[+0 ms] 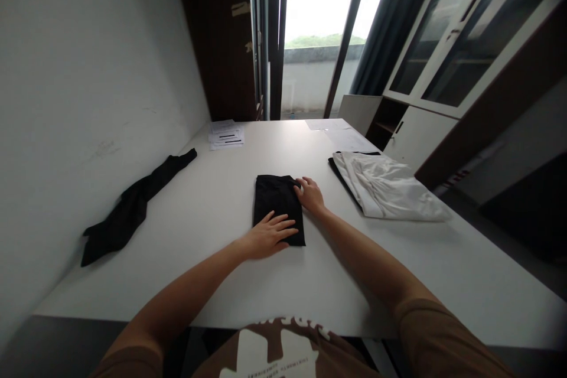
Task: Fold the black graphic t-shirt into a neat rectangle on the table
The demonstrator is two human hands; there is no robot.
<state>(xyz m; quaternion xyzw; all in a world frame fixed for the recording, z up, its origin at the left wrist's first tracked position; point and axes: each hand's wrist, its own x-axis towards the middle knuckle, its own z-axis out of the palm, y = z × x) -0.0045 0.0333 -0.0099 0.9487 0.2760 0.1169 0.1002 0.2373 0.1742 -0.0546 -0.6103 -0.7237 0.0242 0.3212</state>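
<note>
A black garment, folded into a small rectangle, lies flat in the middle of the white table. Across its near part rests my left hand, palm down with the fingers spread. My right hand touches the upper right edge of the cloth, fingers apart and slightly bent over that edge. Neither hand grips the fabric. What kind of garment it is cannot be made out in its folded state.
Along the wall on the left lies another black cloth piece, loosely stretched out. White folded garments sit on black cloth at the right. Papers lie at the far left corner, and sheets at the far right. A cabinet stands beyond.
</note>
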